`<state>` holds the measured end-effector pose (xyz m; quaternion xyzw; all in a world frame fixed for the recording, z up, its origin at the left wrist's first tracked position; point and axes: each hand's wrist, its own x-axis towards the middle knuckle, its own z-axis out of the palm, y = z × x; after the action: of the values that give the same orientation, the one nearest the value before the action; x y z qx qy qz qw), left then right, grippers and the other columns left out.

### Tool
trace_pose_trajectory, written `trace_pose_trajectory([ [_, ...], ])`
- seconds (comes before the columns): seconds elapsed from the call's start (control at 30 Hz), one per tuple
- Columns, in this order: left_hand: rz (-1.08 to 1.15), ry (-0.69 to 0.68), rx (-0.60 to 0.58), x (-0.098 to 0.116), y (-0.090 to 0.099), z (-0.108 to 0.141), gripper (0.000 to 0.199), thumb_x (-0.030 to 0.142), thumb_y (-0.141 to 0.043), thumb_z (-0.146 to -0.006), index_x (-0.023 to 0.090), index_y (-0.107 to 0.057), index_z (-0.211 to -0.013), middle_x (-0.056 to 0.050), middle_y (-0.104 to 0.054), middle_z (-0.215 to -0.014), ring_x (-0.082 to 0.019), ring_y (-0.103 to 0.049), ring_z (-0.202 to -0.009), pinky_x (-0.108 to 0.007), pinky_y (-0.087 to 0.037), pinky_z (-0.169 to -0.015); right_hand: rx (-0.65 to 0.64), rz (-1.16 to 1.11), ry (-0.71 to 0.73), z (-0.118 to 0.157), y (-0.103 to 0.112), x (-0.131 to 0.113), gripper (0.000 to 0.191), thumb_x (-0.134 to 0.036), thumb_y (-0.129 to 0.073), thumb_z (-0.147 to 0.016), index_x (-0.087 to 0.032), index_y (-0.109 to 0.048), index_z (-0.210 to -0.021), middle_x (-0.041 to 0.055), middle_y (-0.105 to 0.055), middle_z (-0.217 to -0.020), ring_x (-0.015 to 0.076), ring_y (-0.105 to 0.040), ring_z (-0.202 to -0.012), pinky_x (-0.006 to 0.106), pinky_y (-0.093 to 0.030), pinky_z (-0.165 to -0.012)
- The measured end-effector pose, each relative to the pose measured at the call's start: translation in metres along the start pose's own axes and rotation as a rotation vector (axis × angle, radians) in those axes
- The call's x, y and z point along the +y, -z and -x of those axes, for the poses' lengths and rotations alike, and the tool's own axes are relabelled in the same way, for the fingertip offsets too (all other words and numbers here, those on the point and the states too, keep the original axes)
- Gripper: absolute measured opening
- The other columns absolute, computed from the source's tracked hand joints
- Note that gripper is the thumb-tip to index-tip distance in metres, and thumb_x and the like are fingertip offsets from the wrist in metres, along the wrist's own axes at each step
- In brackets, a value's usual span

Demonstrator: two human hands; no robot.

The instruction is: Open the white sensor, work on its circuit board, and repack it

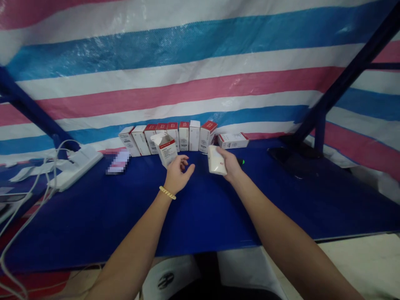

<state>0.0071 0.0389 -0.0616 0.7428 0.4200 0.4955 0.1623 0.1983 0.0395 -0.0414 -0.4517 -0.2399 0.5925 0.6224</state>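
My right hand [230, 163] is wrapped around a white plastic device [216, 160] with rounded edges and a small red mark, holding it just above the blue table. Close by on the left, a white and red carton [167, 151] leans at a tilt with its top flaps up. My left hand [179, 171], a beaded bracelet at its wrist, is at the lower right corner of that carton. Its thumb stands apart from the curled fingers, and nothing shows between them. Whether the hand touches the carton is hard to tell.
Several upright cartons [184, 136] line the back of the blue table [203, 216], and one carton [233, 141] lies on its side. A white power strip [75, 168] with cables is at left. Dark flat objects [292, 162] lie at right. Striped sheeting [187, 83] hangs behind.
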Motion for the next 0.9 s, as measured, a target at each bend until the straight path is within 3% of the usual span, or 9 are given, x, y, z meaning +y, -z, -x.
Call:
trace_pose_trajectory([
  [0.07, -0.048, -0.147, -0.093, 0.005, -0.001, 0.004, 0.051, 0.025, -0.065, -0.072, 0.018, -0.05, -0.12, -0.009, -0.058, -0.108, -0.02, -0.059, -0.092, -0.037, -0.052, -0.078, -0.06, 0.219, 0.038, 0.006, -0.003, 0.007, 0.027, -0.033, -0.073, -0.067, -0.017, -0.061, -0.086, 0.0007, -0.065, -0.063, 0.0142, -0.059, -0.054, 0.026, -0.048, -0.052],
  [0.2, -0.047, -0.398, -0.366, 0.013, 0.002, 0.006, 0.087, 0.015, -0.067, -0.063, 0.02, -0.031, -0.142, -0.015, -0.04, -0.141, -0.03, -0.04, -0.131, -0.048, -0.04, -0.107, -0.358, 0.54, 0.081, 0.012, -0.003, 0.017, 0.049, -0.033, -0.084, -0.054, -0.02, -0.061, -0.095, -0.001, -0.065, -0.065, 0.0148, -0.059, -0.056, 0.027, -0.046, -0.052],
  [0.3, -0.103, -0.424, -0.508, 0.013, 0.004, 0.006, 0.09, 0.019, -0.071, -0.065, 0.021, -0.028, -0.144, -0.013, -0.041, -0.143, -0.03, -0.04, -0.132, -0.048, -0.038, -0.109, -0.5, 0.649, 0.139, 0.011, -0.001, 0.02, 0.052, -0.034, -0.084, -0.053, -0.018, -0.062, -0.098, 0.0012, -0.067, -0.075, 0.0153, -0.062, -0.066, 0.029, -0.049, -0.06],
  [0.47, -0.226, -0.365, -0.588, 0.01, 0.006, 0.002, 0.081, 0.037, -0.083, -0.063, 0.02, -0.045, -0.133, -0.012, -0.055, -0.127, -0.03, -0.052, -0.117, -0.047, -0.045, -0.1, -0.489, 0.909, 0.158, 0.011, 0.002, 0.019, 0.078, -0.039, -0.084, -0.052, -0.016, -0.053, -0.12, 0.0046, -0.069, -0.086, 0.0181, -0.064, -0.072, 0.033, -0.05, -0.065],
  [0.57, -0.29, -0.325, -0.636, 0.007, 0.011, -0.002, 0.071, 0.048, -0.083, -0.06, 0.018, -0.058, -0.118, -0.011, -0.059, -0.113, -0.029, -0.056, -0.106, -0.045, -0.048, -0.094, -0.508, 1.041, 0.29, 0.006, 0.011, 0.012, 0.068, -0.042, -0.079, -0.06, -0.016, -0.056, -0.119, 0.0071, -0.069, -0.091, 0.0199, -0.064, -0.079, 0.036, -0.05, -0.072],
  [0.63, -0.346, -0.274, -0.627, 0.003, 0.017, -0.005, 0.067, 0.054, -0.08, -0.062, 0.017, -0.06, -0.114, -0.01, -0.059, -0.108, -0.028, -0.057, -0.101, -0.044, -0.049, -0.091, -0.347, 1.112, 0.485, -0.002, 0.021, 0.004, 0.048, -0.041, -0.072, -0.067, -0.016, -0.063, -0.107, 0.0094, -0.069, -0.097, 0.0218, -0.063, -0.089, 0.038, -0.049, -0.081],
  [0.73, -0.432, -0.18, -0.612, -0.004, 0.025, -0.009, 0.065, 0.062, -0.074, -0.063, 0.017, -0.062, -0.109, -0.01, -0.061, -0.103, -0.029, -0.059, -0.098, -0.043, -0.05, -0.085, 0.148, 1.278, 0.62, -0.016, 0.044, -0.013, 0.038, -0.035, -0.067, -0.07, -0.014, -0.067, -0.102, 0.0142, -0.066, -0.105, 0.0285, -0.056, -0.106, 0.044, -0.044, -0.091],
  [0.8, -0.479, -0.109, -0.626, -0.008, 0.029, -0.01, 0.064, 0.065, -0.071, -0.064, 0.017, -0.063, -0.105, -0.01, -0.063, -0.1, -0.029, -0.06, -0.095, -0.044, -0.05, -0.083, 0.402, 1.395, 0.489, -0.023, 0.058, -0.024, 0.047, -0.034, -0.072, -0.064, -0.012, -0.068, -0.105, 0.0185, -0.062, -0.111, 0.0356, -0.05, -0.114, 0.05, -0.04, -0.094],
  [0.9, -0.505, -0.049, -0.651, -0.009, 0.031, -0.009, 0.07, 0.065, -0.069, -0.066, 0.016, -0.061, -0.114, -0.013, -0.064, -0.11, -0.032, -0.059, -0.104, -0.047, -0.049, -0.088, 0.468, 1.464, 0.224, -0.028, 0.073, -0.034, 0.05, -0.038, -0.078, -0.057, -0.014, -0.071, -0.101, 0.0201, -0.059, -0.116, 0.041, -0.044, -0.119, 0.055, -0.038, -0.094],
])
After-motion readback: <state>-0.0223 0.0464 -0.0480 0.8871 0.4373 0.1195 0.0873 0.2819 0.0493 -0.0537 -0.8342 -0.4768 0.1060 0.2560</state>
